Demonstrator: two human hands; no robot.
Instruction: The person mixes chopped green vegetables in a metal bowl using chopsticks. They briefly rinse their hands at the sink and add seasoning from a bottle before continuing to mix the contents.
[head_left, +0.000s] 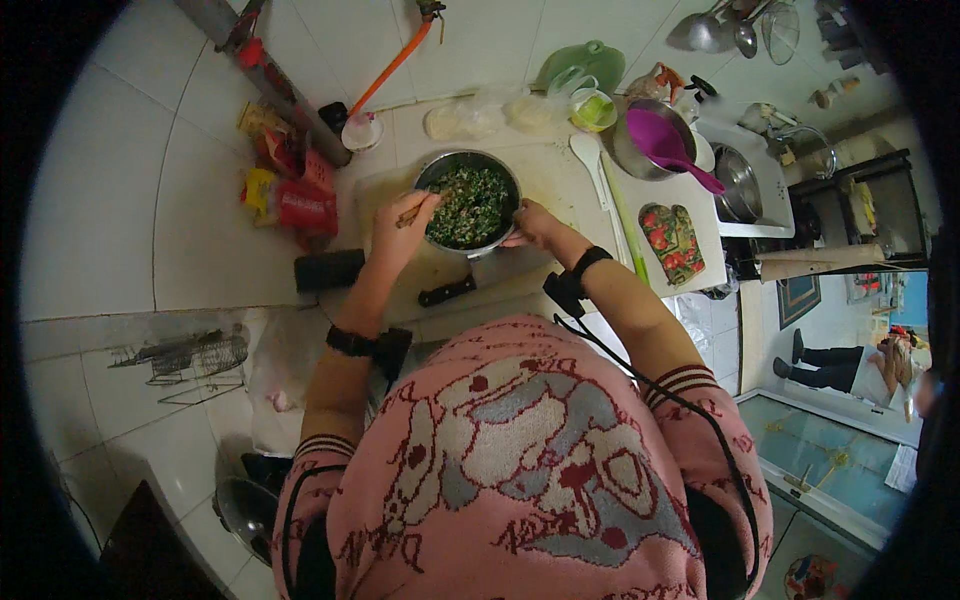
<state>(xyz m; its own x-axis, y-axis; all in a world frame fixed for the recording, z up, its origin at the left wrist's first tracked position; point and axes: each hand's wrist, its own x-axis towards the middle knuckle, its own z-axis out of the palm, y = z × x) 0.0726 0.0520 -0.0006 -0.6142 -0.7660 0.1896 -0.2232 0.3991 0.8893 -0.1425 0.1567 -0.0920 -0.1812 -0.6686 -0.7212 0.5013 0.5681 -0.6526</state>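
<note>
A steel bowl (513, 174) holds a chopped green and brown mixture (471, 204), like a minced filling with greens. My left hand (405, 217) is at the bowl's left side, closed around brown wooden sticks (408, 217) that look like chopsticks; their far ends are hard to make out. With my right hand (534, 225) I grip the bowl's rim on the right. Just below the bowl lies a knife with a black handle (448, 291), its blade pointing right. Bowl and knife both rest on a pale cutting board (382, 187).
Right of the board lie a white spoon (589, 154), a green stalk (624, 217) and a patterned oven mitt (671, 244). A purple ladle (664, 139) sits in a metal pot (630, 150) near the sink (780, 214). Plastic bags (480, 120) line the wall. Far right, a person (862, 367) stands.
</note>
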